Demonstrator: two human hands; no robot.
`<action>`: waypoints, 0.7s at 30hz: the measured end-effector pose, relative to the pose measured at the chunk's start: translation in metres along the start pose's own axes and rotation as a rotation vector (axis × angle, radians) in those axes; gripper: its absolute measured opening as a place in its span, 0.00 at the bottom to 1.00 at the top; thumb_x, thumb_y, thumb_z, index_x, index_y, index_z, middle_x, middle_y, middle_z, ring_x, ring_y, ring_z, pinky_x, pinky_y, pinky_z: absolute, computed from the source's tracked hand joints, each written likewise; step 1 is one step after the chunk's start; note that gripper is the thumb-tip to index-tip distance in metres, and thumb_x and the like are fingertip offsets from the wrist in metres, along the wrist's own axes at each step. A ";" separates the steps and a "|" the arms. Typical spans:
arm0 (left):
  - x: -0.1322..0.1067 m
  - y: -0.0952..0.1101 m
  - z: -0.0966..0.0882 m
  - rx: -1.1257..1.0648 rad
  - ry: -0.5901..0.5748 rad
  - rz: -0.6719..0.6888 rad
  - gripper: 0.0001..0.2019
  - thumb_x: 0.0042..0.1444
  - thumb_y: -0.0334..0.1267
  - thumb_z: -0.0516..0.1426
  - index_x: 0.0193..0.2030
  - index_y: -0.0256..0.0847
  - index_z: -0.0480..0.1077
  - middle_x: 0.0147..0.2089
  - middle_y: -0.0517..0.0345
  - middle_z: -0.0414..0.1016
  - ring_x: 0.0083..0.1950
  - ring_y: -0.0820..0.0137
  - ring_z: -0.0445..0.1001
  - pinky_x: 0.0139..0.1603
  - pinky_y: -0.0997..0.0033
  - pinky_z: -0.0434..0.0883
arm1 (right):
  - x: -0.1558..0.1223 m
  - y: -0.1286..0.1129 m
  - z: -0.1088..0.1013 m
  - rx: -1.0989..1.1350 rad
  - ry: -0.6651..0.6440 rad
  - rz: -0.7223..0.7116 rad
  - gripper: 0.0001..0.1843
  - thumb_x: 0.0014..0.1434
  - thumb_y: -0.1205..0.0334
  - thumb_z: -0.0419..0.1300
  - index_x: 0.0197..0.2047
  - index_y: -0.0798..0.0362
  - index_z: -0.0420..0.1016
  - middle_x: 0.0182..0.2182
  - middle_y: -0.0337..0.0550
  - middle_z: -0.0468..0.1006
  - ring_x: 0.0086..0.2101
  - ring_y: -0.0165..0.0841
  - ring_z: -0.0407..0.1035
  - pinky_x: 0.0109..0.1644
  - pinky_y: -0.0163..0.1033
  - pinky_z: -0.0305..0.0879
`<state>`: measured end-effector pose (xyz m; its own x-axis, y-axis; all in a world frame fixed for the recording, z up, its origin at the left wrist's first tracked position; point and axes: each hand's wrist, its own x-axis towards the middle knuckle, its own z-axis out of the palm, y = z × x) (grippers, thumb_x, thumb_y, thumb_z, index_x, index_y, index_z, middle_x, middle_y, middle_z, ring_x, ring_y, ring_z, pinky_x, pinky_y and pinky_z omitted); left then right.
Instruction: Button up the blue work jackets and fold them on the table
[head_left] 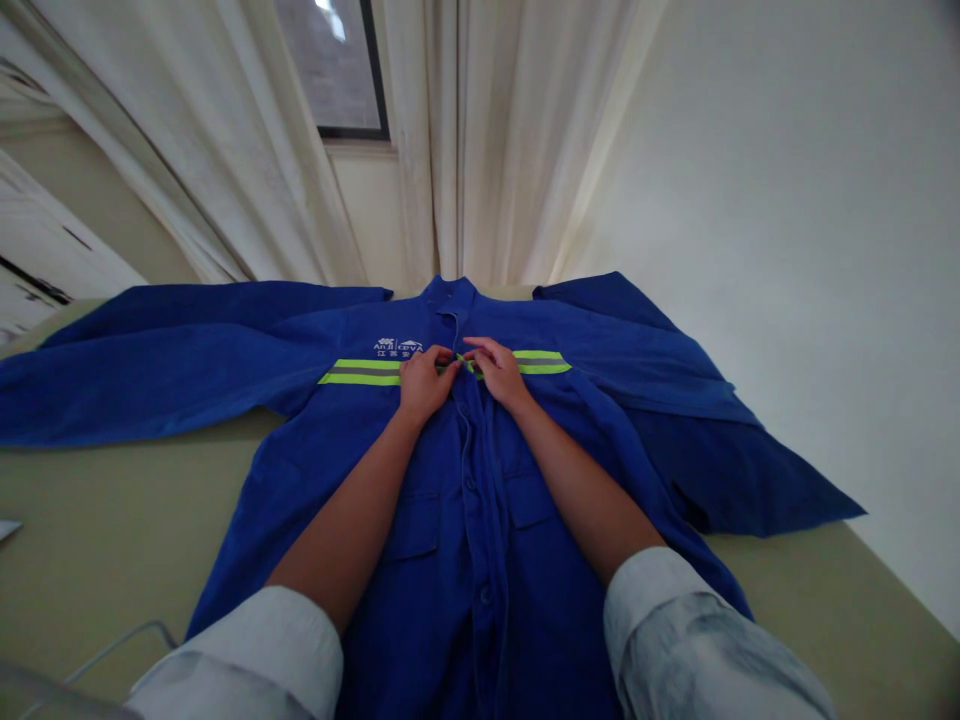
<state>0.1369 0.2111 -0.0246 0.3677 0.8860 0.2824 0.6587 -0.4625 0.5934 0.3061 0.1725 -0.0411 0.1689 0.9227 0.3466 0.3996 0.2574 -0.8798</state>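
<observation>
A blue work jacket point(442, 440) lies spread out with its front up, collar away from me and sleeves out to both sides. A yellow-green reflective band point(360, 373) crosses its chest, with white lettering just above on the left. At the front placket, on the band, my left hand point(427, 383) pinches the cloth edge. Facing it, my right hand point(497, 372) grips the opposite edge of the placket, fingers bent. Whatever lies between the fingertips is too small to make out. Lower down the placket, buttons point(471, 483) show.
The jacket rests on a greenish-tan table point(112, 530). Pale curtains point(495, 130) hang behind it, beside a window point(334, 70). A white wall point(810, 250) stands along the right. A grey cable point(112, 660) lies at the lower left.
</observation>
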 end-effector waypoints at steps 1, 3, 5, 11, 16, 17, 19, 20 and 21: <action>0.001 -0.001 0.000 0.009 -0.008 -0.018 0.09 0.65 0.42 0.60 0.49 0.44 0.77 0.46 0.52 0.83 0.51 0.58 0.77 0.56 0.59 0.68 | 0.000 -0.001 0.000 0.037 -0.001 0.023 0.20 0.68 0.65 0.52 0.58 0.51 0.78 0.42 0.44 0.86 0.39 0.34 0.79 0.48 0.41 0.74; 0.003 0.001 0.001 0.078 -0.010 -0.051 0.10 0.66 0.41 0.58 0.48 0.43 0.78 0.49 0.48 0.82 0.54 0.54 0.76 0.57 0.55 0.68 | -0.002 -0.006 0.000 0.026 -0.023 0.036 0.20 0.69 0.63 0.52 0.60 0.52 0.76 0.43 0.45 0.86 0.41 0.35 0.80 0.51 0.42 0.75; 0.003 0.005 0.003 0.165 0.000 -0.080 0.12 0.67 0.43 0.56 0.45 0.41 0.79 0.52 0.42 0.80 0.58 0.49 0.73 0.59 0.49 0.67 | -0.004 -0.011 0.000 -0.089 -0.051 0.002 0.19 0.70 0.61 0.54 0.59 0.52 0.78 0.47 0.46 0.86 0.47 0.36 0.79 0.57 0.44 0.72; 0.002 0.009 0.001 0.220 0.006 -0.096 0.16 0.69 0.43 0.52 0.42 0.42 0.80 0.57 0.41 0.75 0.61 0.46 0.69 0.62 0.40 0.65 | -0.005 -0.020 0.001 -0.292 -0.063 -0.040 0.19 0.73 0.65 0.50 0.58 0.52 0.79 0.50 0.46 0.85 0.51 0.34 0.77 0.60 0.42 0.69; 0.002 0.008 -0.006 0.213 0.018 -0.064 0.18 0.64 0.36 0.58 0.61 0.45 0.75 0.66 0.44 0.71 0.65 0.51 0.69 0.65 0.49 0.67 | -0.006 -0.022 0.003 -0.569 -0.098 -0.055 0.17 0.68 0.57 0.64 0.57 0.54 0.81 0.53 0.49 0.82 0.53 0.39 0.74 0.61 0.44 0.66; 0.000 0.009 -0.006 0.221 0.043 -0.054 0.23 0.64 0.33 0.57 0.65 0.43 0.71 0.68 0.41 0.69 0.66 0.50 0.69 0.65 0.49 0.67 | -0.006 -0.023 0.003 -0.618 -0.133 -0.067 0.16 0.67 0.55 0.65 0.55 0.52 0.82 0.55 0.48 0.81 0.54 0.41 0.73 0.61 0.45 0.66; -0.007 0.012 -0.006 0.235 0.047 0.005 0.24 0.67 0.31 0.52 0.69 0.39 0.67 0.68 0.37 0.68 0.67 0.51 0.68 0.67 0.49 0.66 | -0.007 -0.024 0.003 -0.667 -0.177 -0.073 0.14 0.69 0.57 0.62 0.54 0.49 0.84 0.56 0.46 0.80 0.54 0.41 0.71 0.61 0.46 0.65; -0.011 0.012 -0.006 0.238 0.019 0.047 0.23 0.68 0.31 0.49 0.69 0.38 0.67 0.67 0.38 0.71 0.67 0.53 0.70 0.67 0.50 0.66 | -0.007 -0.024 0.002 -0.671 -0.177 -0.071 0.15 0.70 0.61 0.60 0.56 0.48 0.83 0.58 0.45 0.79 0.55 0.40 0.71 0.62 0.45 0.65; -0.016 0.012 -0.006 0.237 -0.025 0.091 0.22 0.70 0.32 0.47 0.67 0.38 0.68 0.65 0.40 0.73 0.66 0.55 0.71 0.68 0.52 0.66 | -0.007 -0.024 0.002 -0.669 -0.166 -0.069 0.18 0.70 0.64 0.57 0.60 0.48 0.81 0.59 0.45 0.79 0.55 0.39 0.71 0.62 0.44 0.65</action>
<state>0.1348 0.1913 -0.0178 0.4467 0.8407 0.3061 0.7568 -0.5375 0.3719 0.2933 0.1602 -0.0231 0.0045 0.9561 0.2929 0.8834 0.1335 -0.4492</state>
